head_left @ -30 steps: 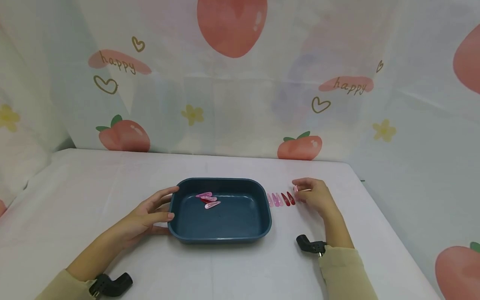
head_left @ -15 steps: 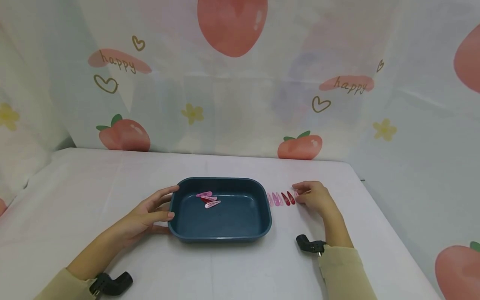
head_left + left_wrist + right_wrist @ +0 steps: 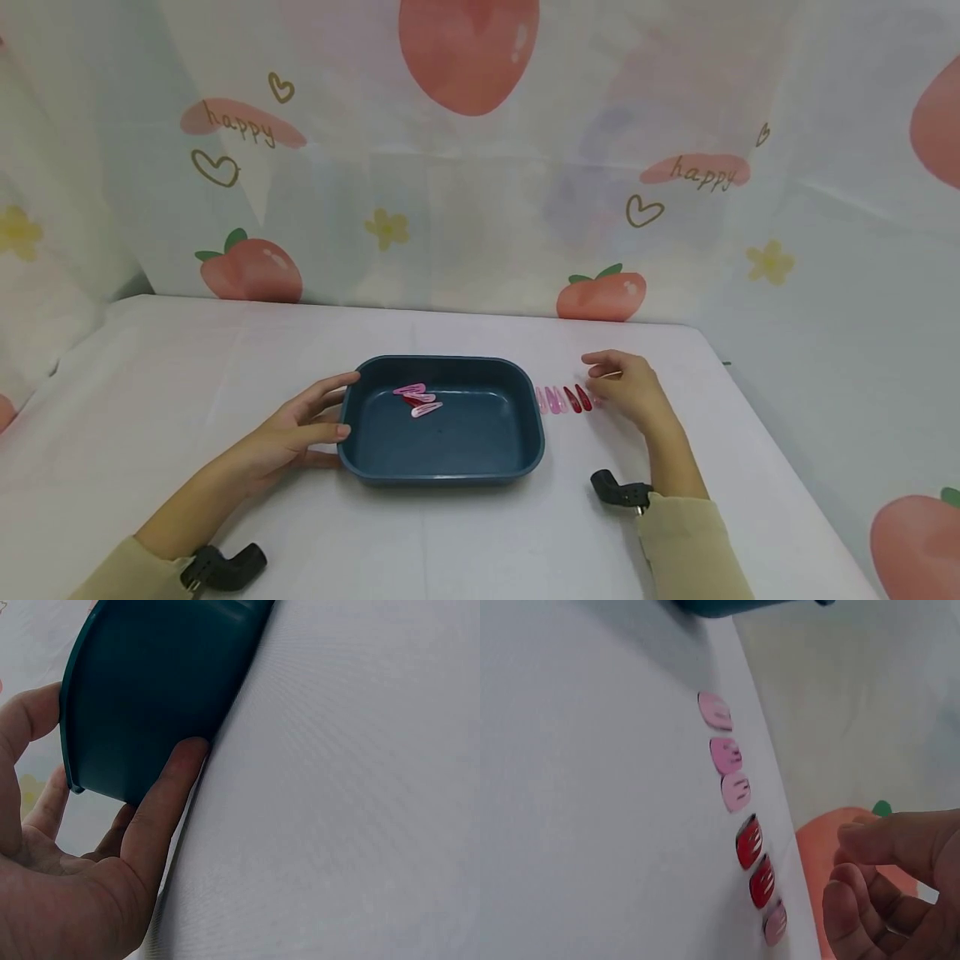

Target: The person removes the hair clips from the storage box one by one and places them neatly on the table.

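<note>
Head cam: wide, forward-down. Left wrist cam (image 3: 225, 568): close on tray (image 3: 142, 705), 11 o'clock. Right wrist cam (image 3: 621, 489): close, clips (image 3: 736, 793) running 12 to 5 o'clock. Head/right share clips; all three share tray.

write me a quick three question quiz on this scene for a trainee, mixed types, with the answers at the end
1. Count: how many red clips lie in the row beside the tray?
2. True or false: the left hand touches the tray.
3. Multiple choice: which end of the row is the right hand nearest to?
A) the end by the tray
B) the end away from the tray

Key: 1. Two; 2. True; 3. B
</note>
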Demonstrator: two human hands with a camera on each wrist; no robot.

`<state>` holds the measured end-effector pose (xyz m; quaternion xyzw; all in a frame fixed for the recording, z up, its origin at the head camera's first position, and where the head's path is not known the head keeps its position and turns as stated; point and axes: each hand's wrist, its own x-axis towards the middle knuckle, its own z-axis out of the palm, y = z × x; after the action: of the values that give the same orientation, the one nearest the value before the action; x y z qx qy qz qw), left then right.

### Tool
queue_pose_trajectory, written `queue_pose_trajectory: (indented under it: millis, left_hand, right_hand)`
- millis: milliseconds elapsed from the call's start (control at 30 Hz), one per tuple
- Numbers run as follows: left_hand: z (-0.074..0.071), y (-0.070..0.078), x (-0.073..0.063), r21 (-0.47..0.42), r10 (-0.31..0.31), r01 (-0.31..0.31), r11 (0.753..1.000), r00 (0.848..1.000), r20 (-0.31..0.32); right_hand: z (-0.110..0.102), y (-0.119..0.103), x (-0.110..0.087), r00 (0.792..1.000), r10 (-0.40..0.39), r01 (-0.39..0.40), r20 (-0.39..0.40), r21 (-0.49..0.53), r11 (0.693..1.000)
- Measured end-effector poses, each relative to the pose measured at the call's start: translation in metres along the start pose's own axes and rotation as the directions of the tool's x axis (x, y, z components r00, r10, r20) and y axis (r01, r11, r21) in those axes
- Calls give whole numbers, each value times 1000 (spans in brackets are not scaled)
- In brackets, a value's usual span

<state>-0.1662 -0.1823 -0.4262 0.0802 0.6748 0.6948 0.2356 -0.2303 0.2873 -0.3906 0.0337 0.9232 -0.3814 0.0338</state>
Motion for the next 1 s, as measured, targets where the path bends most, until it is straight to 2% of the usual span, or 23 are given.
queue_pose_trajectory:
  millis: [200, 467, 633, 833, 1000]
  left_hand:
    - [0, -3, 3, -2, 4, -4, 1000, 1000, 16]
    - [0, -3, 10, -4, 28, -28, 1000, 999, 27]
    - [-1, -1, 8, -2, 40, -40, 999, 999, 34]
    - [-2, -2, 6, -3, 41, -40, 999, 999, 32]
    - [-4, -3, 3, -9, 38, -38, 999, 999, 25]
  right_hand:
    - [10, -19, -4, 995, -99, 92, 31, 184, 979]
    - [26, -58, -15, 961, -274, 236, 44, 389, 890]
    - [41, -79, -21, 936, -339, 267, 97, 433, 861]
    - [66, -93, -22, 908, -379, 268, 177, 451, 851]
    - [89, -110, -23, 888, -410, 286, 206, 450, 846]
